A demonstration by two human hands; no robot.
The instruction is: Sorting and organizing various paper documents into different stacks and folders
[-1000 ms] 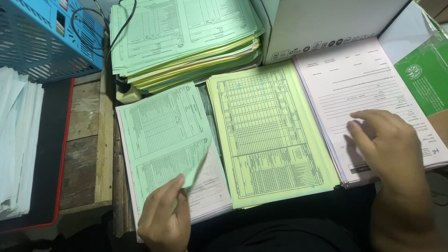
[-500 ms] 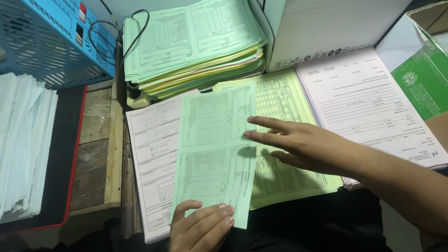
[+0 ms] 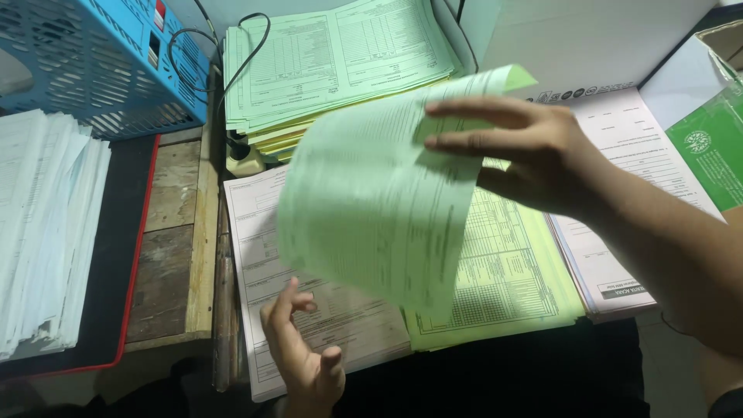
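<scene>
Now lifted off the pink stack (image 3: 309, 310), curling midair, green sheet (image 3: 371, 209) pinched by right hand (image 3: 534, 151); left hand (image 3: 306, 352) released, spread.

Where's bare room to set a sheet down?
Only the wood strip between the red tray and the white forms. Right of it, yellow and pink stacks lie edge to edge; the green pile and box fill the back.

You have two hands out: left hand (image 3: 306, 352), right hand (image 3: 518, 147). One green sheet (image 3: 371, 209) lifted, four paper stacks on the desk, one blue basket (image 3: 93, 62).
</scene>
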